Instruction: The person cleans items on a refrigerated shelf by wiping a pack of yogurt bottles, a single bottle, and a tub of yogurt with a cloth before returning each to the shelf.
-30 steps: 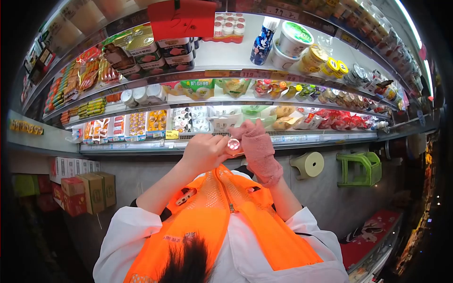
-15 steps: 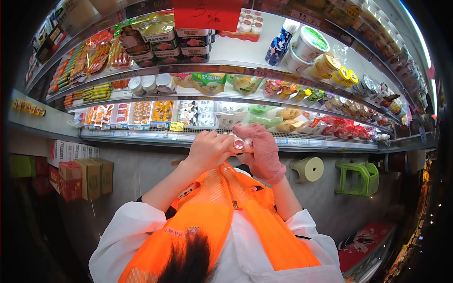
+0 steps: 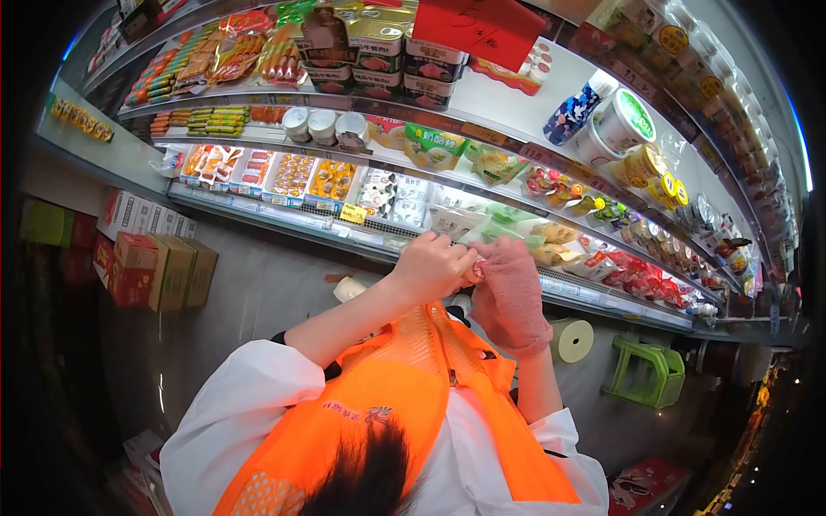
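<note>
Where the two hands meet, a small pink object (image 3: 476, 272) sits mostly hidden, just in front of the lowest shelf (image 3: 284, 224). The bare left hand (image 3: 430, 267) has its fingers curled tight around it. The right hand (image 3: 512, 294), in a pink glove, presses against it, though I cannot tell whether it grips. Below the shelf stand cardboard boxes (image 3: 163, 271) and a green stool (image 3: 644, 378).

Left hand (image 3: 430, 268) is closing over the pink cup (image 3: 476, 270), mostly hiding it now, while the cloth-covered right hand (image 3: 512, 292) is pressing closer.
</note>
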A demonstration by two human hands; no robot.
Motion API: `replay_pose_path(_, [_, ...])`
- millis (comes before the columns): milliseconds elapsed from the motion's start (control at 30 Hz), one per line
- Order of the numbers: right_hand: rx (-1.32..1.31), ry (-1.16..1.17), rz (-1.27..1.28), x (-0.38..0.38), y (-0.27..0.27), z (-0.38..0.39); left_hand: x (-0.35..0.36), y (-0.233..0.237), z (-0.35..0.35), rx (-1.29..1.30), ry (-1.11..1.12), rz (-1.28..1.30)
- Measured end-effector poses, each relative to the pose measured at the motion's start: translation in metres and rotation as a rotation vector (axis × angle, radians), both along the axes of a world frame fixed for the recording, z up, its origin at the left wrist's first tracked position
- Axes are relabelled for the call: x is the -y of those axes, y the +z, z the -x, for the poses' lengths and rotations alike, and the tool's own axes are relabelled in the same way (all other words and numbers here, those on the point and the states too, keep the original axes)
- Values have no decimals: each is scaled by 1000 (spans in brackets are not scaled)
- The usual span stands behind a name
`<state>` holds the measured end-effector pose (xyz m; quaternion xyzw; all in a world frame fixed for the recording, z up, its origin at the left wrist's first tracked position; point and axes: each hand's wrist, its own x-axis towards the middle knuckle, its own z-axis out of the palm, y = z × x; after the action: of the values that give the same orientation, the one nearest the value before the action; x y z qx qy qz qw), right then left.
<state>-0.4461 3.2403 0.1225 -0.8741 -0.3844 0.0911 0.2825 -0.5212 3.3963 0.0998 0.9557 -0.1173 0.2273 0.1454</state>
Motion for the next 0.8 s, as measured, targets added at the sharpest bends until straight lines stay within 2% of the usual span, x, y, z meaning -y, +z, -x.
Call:
replay_pose_path(33, [-176, -9, -203, 0, -2, 1, 0, -2, 2, 7, 11, 14])
replay_pose_path(100, [184, 90, 238, -10, 16, 9, 0, -5, 2, 26, 19, 3])
replay_pose_path(133, [278, 112, 348, -13, 19, 12, 1, -7, 2, 35, 15, -19])
replay_pose_path(167, [375, 136, 455, -17, 23, 15, 1, -10, 2, 43, 8, -42])
replay_pose_path(233, [399, 132, 452, -18, 15, 15, 1, -16, 2, 66, 16, -108])
replay_pose_path(400, [217, 439, -385, -6, -5, -5, 0, -16, 4, 103, 31, -199])
replay_pose_path(467, [171, 518, -518, 1, -12, -11, 1, -17, 6, 75, 30, -170])
replay_pose_path(567, [103, 423, -362, 7, -6, -6, 2, -13, 11, 40, 10, -51])
replay_pose_path(633, [116, 267, -203, 0, 19, 9, 0, -11, 11, 17, 15, -20])
replay_pose_path(700, [204, 197, -188, -3, 5, 12, 1, -11, 10, 5, 9, -28])
replay_pose_path(800, [81, 53, -127, -4, -13, 11, 3, -12, 7, -8, -12, -59])
